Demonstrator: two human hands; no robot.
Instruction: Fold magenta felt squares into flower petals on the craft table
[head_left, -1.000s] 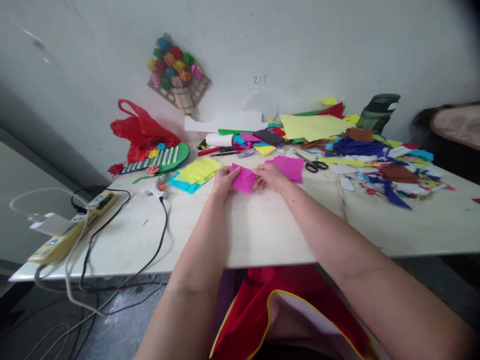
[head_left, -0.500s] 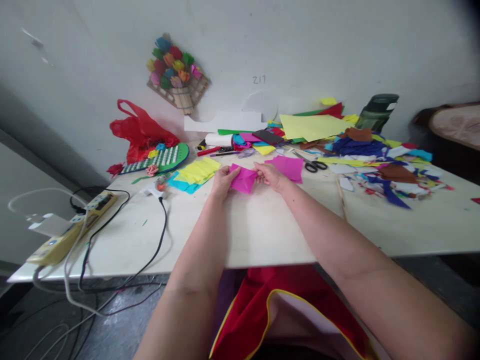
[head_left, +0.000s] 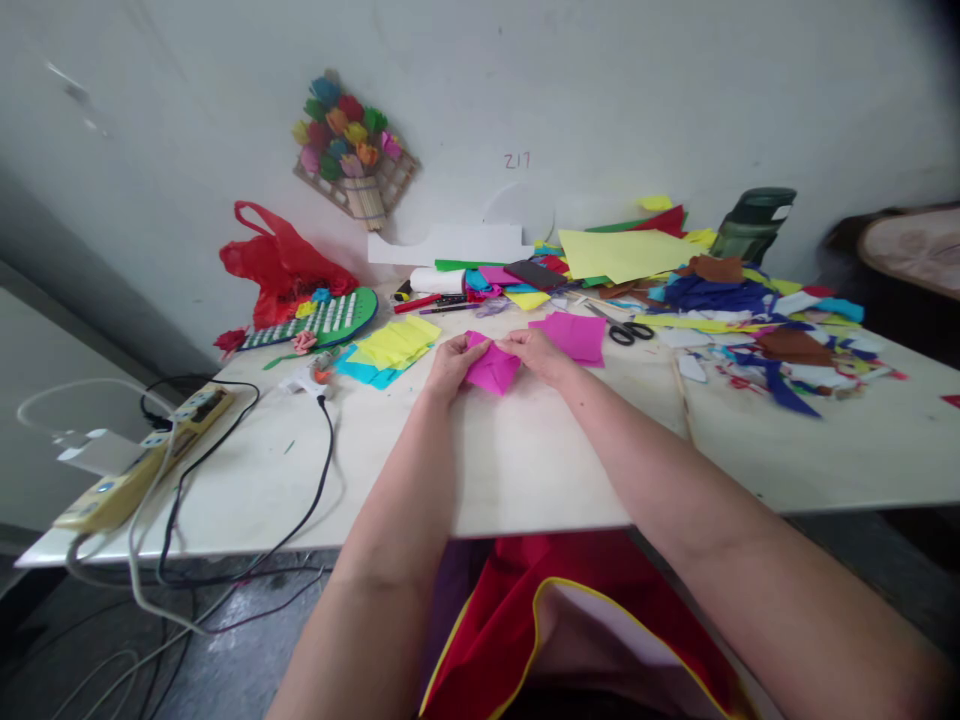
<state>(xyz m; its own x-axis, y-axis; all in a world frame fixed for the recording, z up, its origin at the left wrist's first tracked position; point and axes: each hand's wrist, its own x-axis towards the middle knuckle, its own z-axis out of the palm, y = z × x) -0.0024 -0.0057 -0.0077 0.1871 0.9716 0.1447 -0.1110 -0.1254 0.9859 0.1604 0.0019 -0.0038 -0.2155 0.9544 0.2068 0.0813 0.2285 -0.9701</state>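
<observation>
Here's the left hand point(head_left: 450, 365), thumb and fingers closed on the left edge of the pink square point(head_left: 493, 374); the right hand point(head_left: 531, 352) pinches its upper right, though I can't make out the fingers underneath. It's over the counter point(head_left: 540, 460), between yellow sheets point(head_left: 397, 341) and a pink stack point(head_left: 577, 338). Light pinch, edges level, no hard tugging: it looks thin enough to tear.

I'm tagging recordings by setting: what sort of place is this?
Probably a handicraft workspace, though whether home or workshop I can't tell: a white glue gun, black-handled scissors and a heap of coloured scraps lie on the table.
</observation>
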